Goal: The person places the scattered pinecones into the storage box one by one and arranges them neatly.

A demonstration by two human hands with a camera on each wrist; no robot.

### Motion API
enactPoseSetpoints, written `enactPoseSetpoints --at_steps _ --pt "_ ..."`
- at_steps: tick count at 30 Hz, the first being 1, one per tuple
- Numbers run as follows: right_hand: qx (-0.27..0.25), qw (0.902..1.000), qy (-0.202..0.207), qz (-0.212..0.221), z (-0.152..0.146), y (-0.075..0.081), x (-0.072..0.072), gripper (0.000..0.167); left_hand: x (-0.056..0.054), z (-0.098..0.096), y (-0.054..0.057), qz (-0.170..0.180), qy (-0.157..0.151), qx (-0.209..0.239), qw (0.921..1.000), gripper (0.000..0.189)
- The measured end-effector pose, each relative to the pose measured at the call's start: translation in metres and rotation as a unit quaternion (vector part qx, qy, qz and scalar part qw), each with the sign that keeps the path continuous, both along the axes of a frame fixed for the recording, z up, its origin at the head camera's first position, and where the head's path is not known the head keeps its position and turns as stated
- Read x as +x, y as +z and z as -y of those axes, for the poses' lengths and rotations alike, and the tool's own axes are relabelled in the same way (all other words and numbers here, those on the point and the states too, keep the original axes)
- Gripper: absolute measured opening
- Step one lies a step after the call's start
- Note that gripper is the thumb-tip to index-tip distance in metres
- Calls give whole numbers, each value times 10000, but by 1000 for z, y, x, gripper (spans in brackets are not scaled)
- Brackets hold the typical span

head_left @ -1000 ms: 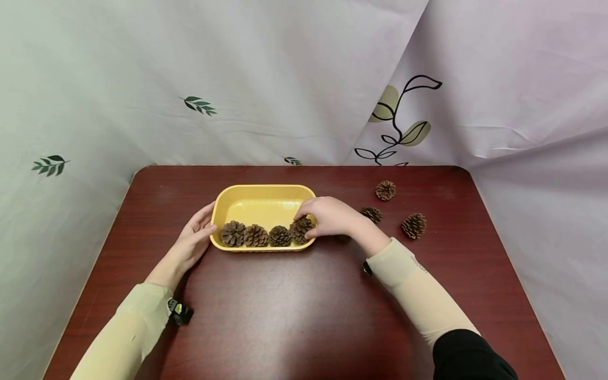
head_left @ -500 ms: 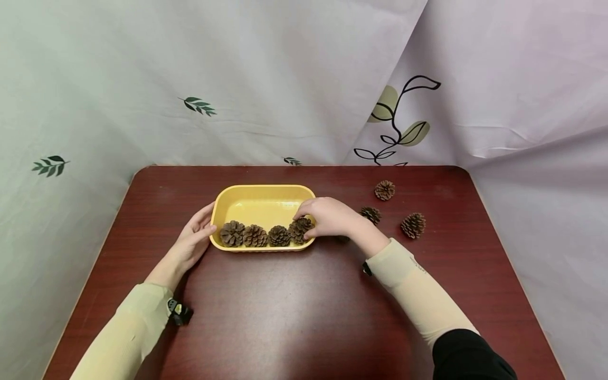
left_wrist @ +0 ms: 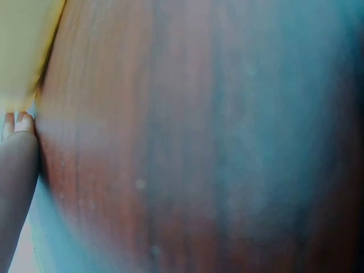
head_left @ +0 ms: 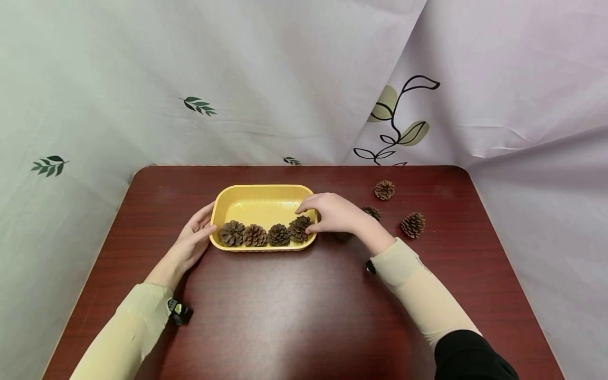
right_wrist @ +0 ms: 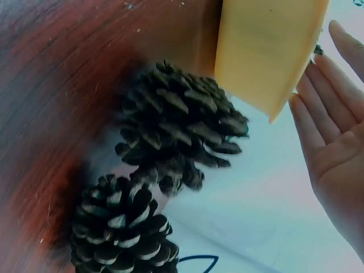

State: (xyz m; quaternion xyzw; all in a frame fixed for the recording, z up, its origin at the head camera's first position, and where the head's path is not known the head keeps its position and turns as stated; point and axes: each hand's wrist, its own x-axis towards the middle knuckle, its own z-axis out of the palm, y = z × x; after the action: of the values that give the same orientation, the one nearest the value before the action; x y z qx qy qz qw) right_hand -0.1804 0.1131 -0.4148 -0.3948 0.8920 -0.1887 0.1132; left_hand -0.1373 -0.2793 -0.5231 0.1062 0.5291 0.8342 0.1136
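Note:
A yellow plastic box (head_left: 263,203) stands on the table in the head view, with several pine cones (head_left: 255,236) lined up along its near wall. My left hand (head_left: 191,240) rests against the box's left end, thumb at the rim and fingers along the outer wall. Fingertips (left_wrist: 21,120) of that hand appear by the yellow wall in the left wrist view. Over the right end is my right hand (head_left: 334,212). Its fingers are spread from the rightmost pine cone (head_left: 300,228), with the thumb tip right beside it. Straight fingers (right_wrist: 327,102) show in the right wrist view.
Three loose pine cones lie to the right: one at the back (head_left: 384,190), one farther right (head_left: 412,225) and one partly behind the right wrist (head_left: 372,213). A dark shape under the right hand is mostly hidden. A patterned cloth (head_left: 266,79) hangs behind the dark red table (head_left: 266,306).
My right hand has loosened from the rightmost pine cone, its fingers lifting and drawing slightly right. The cone stays in the box. My left hand has kept its place.

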Motion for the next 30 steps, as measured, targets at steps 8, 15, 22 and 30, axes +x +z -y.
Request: enactPoseSetpoints --at_steps 8,15,22,30 --pt "-772 9965 -301 -124 -24 2 -5 45 0 0 0 -19 -4 19 10000 60" --pt "-1200 9899 -746 -54 -50 8 -6 43 0 0 1 50 34 -54 10000 58" --pt "-1372 9829 -1230 -65 -78 7 -10 42 1 0 0 79 55 -129 9999 58" --pt "-1536 9705 -1846 -212 -113 5 -14 45 0 1 -1 17 36 -55 10000 59"
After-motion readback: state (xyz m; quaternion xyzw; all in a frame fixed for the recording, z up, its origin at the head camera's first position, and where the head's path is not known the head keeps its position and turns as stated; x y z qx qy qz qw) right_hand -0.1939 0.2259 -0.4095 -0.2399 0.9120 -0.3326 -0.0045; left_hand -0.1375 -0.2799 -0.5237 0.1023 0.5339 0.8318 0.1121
